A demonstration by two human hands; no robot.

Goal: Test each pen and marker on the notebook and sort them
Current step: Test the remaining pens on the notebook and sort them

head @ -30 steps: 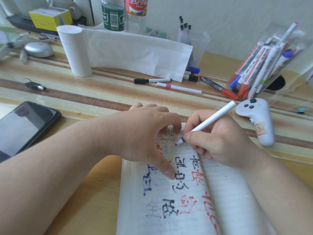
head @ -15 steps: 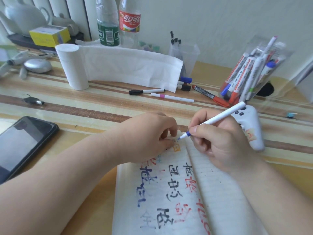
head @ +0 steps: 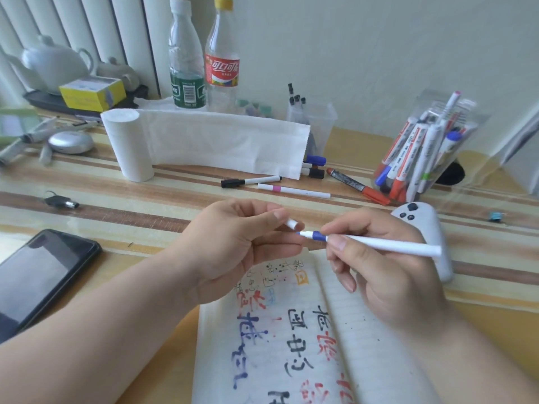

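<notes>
The red label on the clear bottle (head: 222, 70) reads 可口可乐, Coca-Cola's Chinese name. The green-labelled bottle (head: 186, 90) carries a barcode, its digits too small to read. On the notebook (head: 358, 357), handwritten black characters look like 中心; the red and blue ones are smeared.

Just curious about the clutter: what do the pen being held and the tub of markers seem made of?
The pen: likely plastic, matte white barrel, blue collar near the tip. The tub: probably clear glossy plastic; the markers show through and its walls glare.
</notes>
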